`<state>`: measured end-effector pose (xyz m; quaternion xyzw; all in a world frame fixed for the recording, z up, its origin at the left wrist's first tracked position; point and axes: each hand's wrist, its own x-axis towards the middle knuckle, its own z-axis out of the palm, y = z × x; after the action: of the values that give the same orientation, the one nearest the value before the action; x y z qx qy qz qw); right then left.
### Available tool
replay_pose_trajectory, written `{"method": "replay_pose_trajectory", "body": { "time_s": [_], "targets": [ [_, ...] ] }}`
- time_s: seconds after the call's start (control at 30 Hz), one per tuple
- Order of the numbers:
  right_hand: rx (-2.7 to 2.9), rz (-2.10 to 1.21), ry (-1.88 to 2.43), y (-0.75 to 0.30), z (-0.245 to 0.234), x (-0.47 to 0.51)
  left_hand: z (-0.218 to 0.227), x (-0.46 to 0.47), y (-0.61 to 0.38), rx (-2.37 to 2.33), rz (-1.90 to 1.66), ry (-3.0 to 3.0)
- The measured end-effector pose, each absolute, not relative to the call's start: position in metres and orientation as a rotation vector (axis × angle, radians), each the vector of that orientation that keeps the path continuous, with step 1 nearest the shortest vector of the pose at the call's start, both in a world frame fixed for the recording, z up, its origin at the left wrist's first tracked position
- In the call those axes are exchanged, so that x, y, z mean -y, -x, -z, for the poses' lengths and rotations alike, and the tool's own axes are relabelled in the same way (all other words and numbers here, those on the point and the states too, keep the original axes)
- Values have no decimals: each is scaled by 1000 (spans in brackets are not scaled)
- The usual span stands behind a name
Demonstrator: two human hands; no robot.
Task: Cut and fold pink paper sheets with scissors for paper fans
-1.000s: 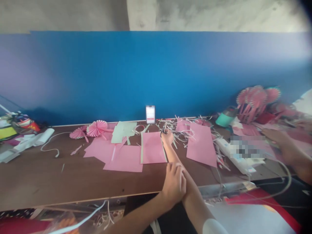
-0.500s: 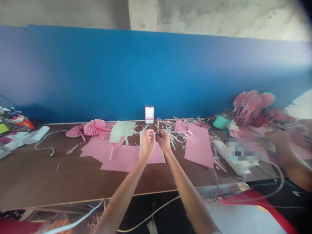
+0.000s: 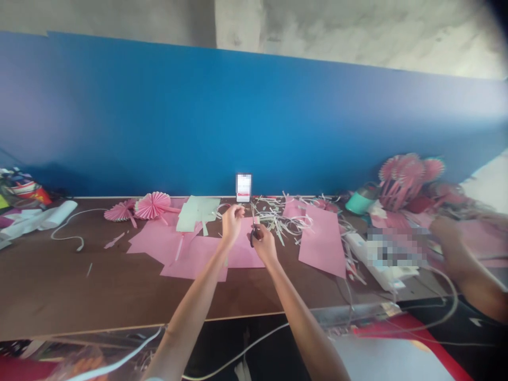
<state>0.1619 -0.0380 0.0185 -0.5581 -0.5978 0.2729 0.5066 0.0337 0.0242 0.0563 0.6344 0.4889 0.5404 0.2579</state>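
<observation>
The right hand [image 3: 264, 244] gripped black-handled scissors [image 3: 252, 238] upright above pink paper [image 3: 244, 255] on the table [image 3: 79, 280], just beside the left hand [image 3: 232, 222], its fingers pinched on something too thin to tell. Beyond stood a phone [image 3: 243, 187], its screen unreadable, and a teal canister [image 3: 359, 202].

On my table [image 3: 71, 280], paper sheets [image 3: 321, 241] lie spread out before me, paper fans [image 3: 153, 206] sit far left, a phone [image 3: 243, 187] stands at the far edge by the wall [image 3: 159, 116], and paper scraps [image 3: 281, 225] lie just right of it.
</observation>
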Motion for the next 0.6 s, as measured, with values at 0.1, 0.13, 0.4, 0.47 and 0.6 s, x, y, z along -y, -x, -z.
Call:
{"method": "replay_pose_trajectory", "body": {
  "time_s": [0.1, 0.13, 0.4, 0.47, 0.6],
  "targets": [
    [1476, -560, 1431, -173, -15, 39, -48, -37, -3, -1644, -1402, -1798],
    [1490, -529, 1466, -178, -13, 38, -45, -41, 8, -1764, -1386, -1797],
    [1747, -381, 1725, -193, -9, 20, -20, -45, 73, -1928, -1446, -1633],
    [1833, -342, 1742, -187, -8, 16, -13, -43, 71, -1981, -1379, -1666],
    [1943, -267, 1752, -174, -2, 11, -2, -42, 60, -2112, -1224, -1859]
  ]
}}
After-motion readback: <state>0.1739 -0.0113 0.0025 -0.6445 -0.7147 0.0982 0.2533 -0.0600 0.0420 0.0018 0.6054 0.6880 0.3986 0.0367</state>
